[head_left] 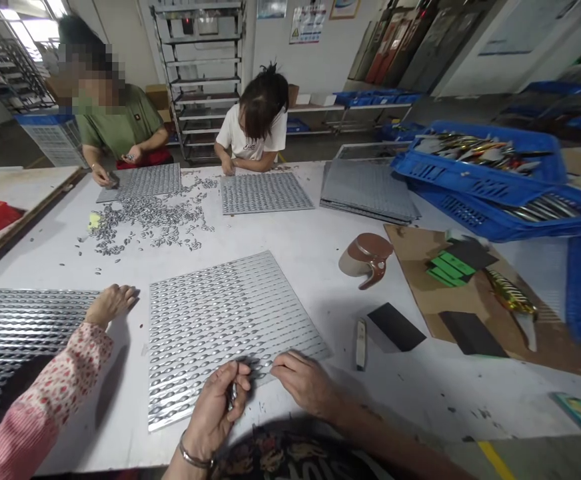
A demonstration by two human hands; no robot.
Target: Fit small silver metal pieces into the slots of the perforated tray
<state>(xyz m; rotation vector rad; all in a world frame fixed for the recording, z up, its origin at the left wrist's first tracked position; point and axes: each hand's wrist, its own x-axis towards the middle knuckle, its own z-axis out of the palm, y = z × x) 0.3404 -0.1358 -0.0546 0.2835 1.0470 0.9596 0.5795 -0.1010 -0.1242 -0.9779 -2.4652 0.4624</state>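
A grey board (290,313) lies before me, set with rows of small shiny silver oval pieces (195,320) on its left and middle part. Toward its right side the rows show only thin slots or marks. My left hand (220,397), with a bracelet at the wrist, is curled over the board's near edge, and silver oval pieces show within its fingers. Just to the right, my right hand (305,383) has its fingertips pinched together at the board's near right edge. Whatever those fingertips hold is hidden.
Left, a co-worker's sleeved arm (55,393) reaches over another filled board (30,303). Two people work across the table beside loose silver pieces (145,220). Rightward are a brown mug (373,248), a utility knife (360,343), black card (396,327), stacked boards (365,187) and blue crates (480,177).
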